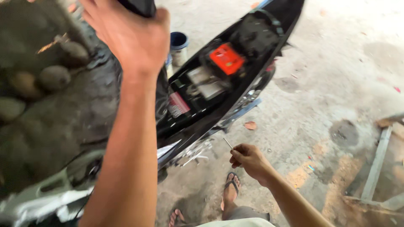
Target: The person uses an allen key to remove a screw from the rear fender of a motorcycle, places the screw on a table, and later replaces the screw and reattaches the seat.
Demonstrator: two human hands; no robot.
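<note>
The raised seat is filling the left of the view, its dirty underside facing the camera. The left hand is reaching up at the top edge, fingers curled closed around a dark part of the seat; what that part is cannot be told. Right of the arm, the open bay of the motorbike is showing, running diagonally toward the top right. A red box is sitting in the bay, with grey parts just beside it lower left. A blue-rimmed bucket is standing on the floor behind the bike.

Below the bike's side, the right hand is hovering apart from the bodywork, thumb and fingers pinched shut on a thin pin, which is pointing up and left. Two feet in sandals are standing on the concrete floor below. A grey frame is lying at the far right.
</note>
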